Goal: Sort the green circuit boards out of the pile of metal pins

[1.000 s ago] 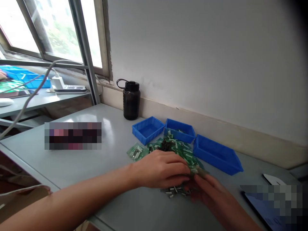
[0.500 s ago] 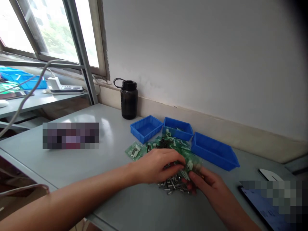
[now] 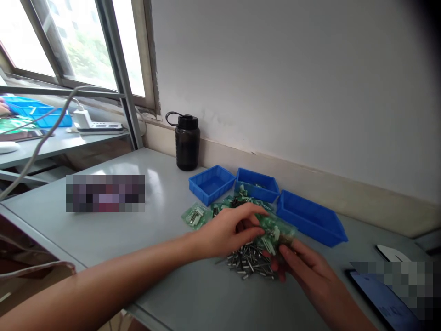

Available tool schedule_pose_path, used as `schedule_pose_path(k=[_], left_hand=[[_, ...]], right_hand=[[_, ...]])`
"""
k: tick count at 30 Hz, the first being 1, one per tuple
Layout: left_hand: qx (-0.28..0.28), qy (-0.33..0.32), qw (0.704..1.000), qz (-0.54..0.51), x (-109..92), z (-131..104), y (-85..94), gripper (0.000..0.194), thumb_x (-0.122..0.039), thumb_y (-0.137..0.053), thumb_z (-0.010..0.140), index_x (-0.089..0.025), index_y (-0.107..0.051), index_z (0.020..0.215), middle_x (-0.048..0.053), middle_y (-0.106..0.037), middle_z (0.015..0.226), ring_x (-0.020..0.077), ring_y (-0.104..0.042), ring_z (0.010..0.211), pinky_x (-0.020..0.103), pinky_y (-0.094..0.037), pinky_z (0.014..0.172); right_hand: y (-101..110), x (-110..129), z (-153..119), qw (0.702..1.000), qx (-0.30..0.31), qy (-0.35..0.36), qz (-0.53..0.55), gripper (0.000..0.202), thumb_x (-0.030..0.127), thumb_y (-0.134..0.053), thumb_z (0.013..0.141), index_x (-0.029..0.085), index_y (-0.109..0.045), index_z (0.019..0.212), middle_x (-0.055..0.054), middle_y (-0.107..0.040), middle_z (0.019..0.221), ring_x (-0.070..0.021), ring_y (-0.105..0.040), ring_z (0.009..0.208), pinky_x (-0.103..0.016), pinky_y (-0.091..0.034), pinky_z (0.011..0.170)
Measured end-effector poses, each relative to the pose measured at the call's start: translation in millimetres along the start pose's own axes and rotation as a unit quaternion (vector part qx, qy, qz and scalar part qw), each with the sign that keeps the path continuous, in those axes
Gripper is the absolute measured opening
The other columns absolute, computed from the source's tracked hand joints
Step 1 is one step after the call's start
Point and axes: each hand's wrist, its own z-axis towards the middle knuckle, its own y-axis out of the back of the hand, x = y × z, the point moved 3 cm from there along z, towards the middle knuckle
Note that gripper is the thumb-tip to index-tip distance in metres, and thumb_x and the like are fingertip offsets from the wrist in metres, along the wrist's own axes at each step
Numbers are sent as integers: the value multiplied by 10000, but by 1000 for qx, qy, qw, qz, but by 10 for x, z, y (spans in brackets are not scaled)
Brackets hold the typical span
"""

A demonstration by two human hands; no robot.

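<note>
Where the two bare hands come close together, I can see a green see-through bag (image 3: 275, 228) held up over a messy heap of thin metal pins (image 3: 250, 261). My right hand (image 3: 308, 262) has its grip pinched on the bag's right end, with the thumb in front and some fingers tucked behind. Those back fingers are partly hidden, and the hand covers the end of the bag, so I can't see its whole shape. As far as I can tell, the bag's long side runs across, sloping down toward the right hand. White bits show inside it; one stands nearly upright, and others slant down to the right, but they are too small to make out well.

My left hand (image 3: 234, 232) is by the bag's left edge, its thumb and pointing finger apart with a gap between. The other fingers are curled into shadow, so I can't tell if that grip holds anything. This hand also hides part of the pins and the pile of green bags (image 3: 223, 207) behind. One small bag (image 3: 196, 216) lies flat on the gray worktop (image 3: 165, 209), left of that pile.

Blocky squares hide a thing on the left and part of the dark-edged screen (image 3: 377, 292) at lower right, which the bottom edge cuts off.
</note>
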Motion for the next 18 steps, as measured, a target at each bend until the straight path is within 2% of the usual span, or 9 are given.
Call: schedule_pose_path(k=[2, 3, 6, 7, 11, 15, 18], left_hand=[[-10, 43, 997, -68, 31, 6, -9, 429, -255, -581, 816, -183, -431, 1212, 17, -609, 795, 107, -564, 669, 220, -447, 599], [-4, 63, 994, -90, 42, 10, -15, 407, -264, -592, 808, -178, -455, 1182, 9, -600, 769, 104, -555, 656, 218, -438, 587], [33, 106, 989, -103, 54, 20, -22, 175, -294, -585, 810, -148, -575, 906, -16, -553, 674, 83, -507, 609, 201, -396, 555], [43, 112, 988, -100, 51, 21, -19, 159, -298, -583, 811, -142, -580, 842, -21, -538, 655, 77, -491, 597, 196, -382, 545], [66, 107, 988, -89, 11, 9, -19, 135, -278, -590, 805, -142, -593, 815, -23, -537, 657, 76, -476, 602, 189, -372, 546], [87, 83, 989, -83, -45, -16, -48, 111, -248, -587, 807, -144, -611, 835, -14, -570, 690, 79, -498, 630, 183, -389, 573], [90, 76, 989, -85, -71, -26, -55, 117, -252, -576, 815, -145, -613, 842, -15, -566, 683, 79, -496, 626, 184, -391, 580]], right_hand=[[-6, 44, -20, 1000, -25, 2, -8, 308, 451, -470, 848, 191, -620, 778, -28, -606, 673, -157, -530, 616, -281, -420, 604], [-7, 64, -27, 999, -36, 3, -14, 306, 453, -478, 842, 192, -618, 764, -27, -604, 665, -157, -527, 611, -280, -419, 603], [-10, 79, -19, 998, -52, -2, -31, 298, 460, -493, 827, 197, -600, 736, -21, -593, 641, -157, -525, 602, -279, -423, 601], [-8, 65, -5, 998, -54, -6, -36, 295, 466, -493, 824, 199, -592, 745, -17, -584, 632, -158, -526, 599, -278, -425, 597], [7, -24, 64, 995, -80, -12, -51, 305, 502, -509, 798, 222, -532, 917, -10, -569, 704, -174, -547, 656, -269, -444, 561], [31, 12, 42, 971, -175, 23, -159, 258, 467, -561, 768, 231, -463, 732, 13, -513, 677, -142, -500, 597, -241, -413, 527], [-27, 78, -20, 963, -159, 63, -207, 215, 443, -527, 792, 235, -524, 738, -7, -578, 732, -160, -551, 654, -252, -433, 579]])
